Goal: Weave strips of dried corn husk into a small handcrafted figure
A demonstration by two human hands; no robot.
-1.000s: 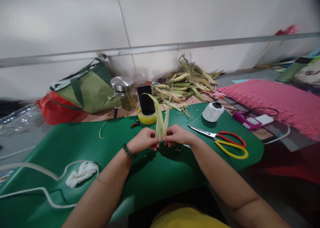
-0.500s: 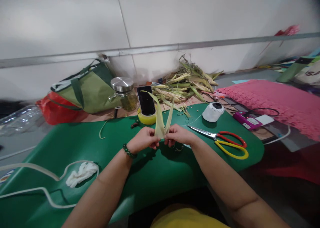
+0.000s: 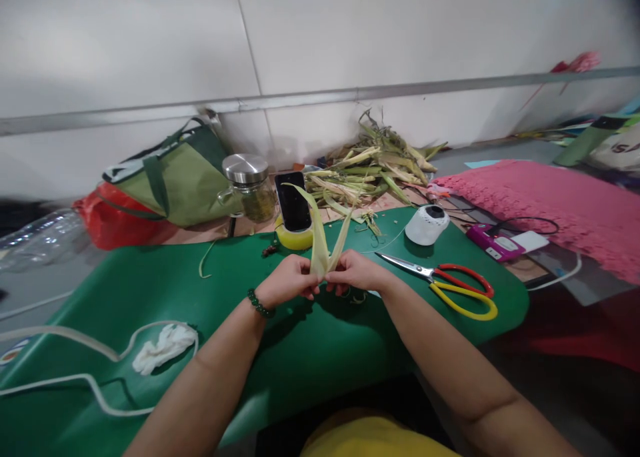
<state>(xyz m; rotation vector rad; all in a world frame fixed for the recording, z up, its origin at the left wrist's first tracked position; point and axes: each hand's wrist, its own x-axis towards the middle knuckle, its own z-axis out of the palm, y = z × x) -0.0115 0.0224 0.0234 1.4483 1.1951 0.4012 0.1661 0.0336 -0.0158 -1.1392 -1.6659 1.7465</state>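
Pale green corn husk strips [image 3: 321, 247] stand up in a V between my two hands. My left hand [image 3: 293, 278], below a green bead bracelet [image 3: 260, 303], pinches the base of the husk from the left. From the right, my right hand [image 3: 354, 272] grips the same base, its fingertips close to those of the left. Behind the husk, a dark phone [image 3: 293, 202] leans upright on a yellow roll of tape [image 3: 295, 237]. Scissors [image 3: 440, 283] with one red and one yellow handle lie right of my right hand, and a white thread spool [image 3: 426, 225] stands behind them.
A heap of dried husks [image 3: 375, 160] lies against the wall. At the back left are a glass jar [image 3: 249, 190] and a green bag [image 3: 193, 183]. White tissue [image 3: 166, 349] and a white cord [image 3: 95, 383] lie on the green mat [image 3: 320, 357]. A purple power strip [image 3: 495, 242] sits at right.
My right fingers have shifted slightly left, closer to my left fingertips at the husk's base. The right-hand strip leans out a little more. Nothing else has visibly moved.
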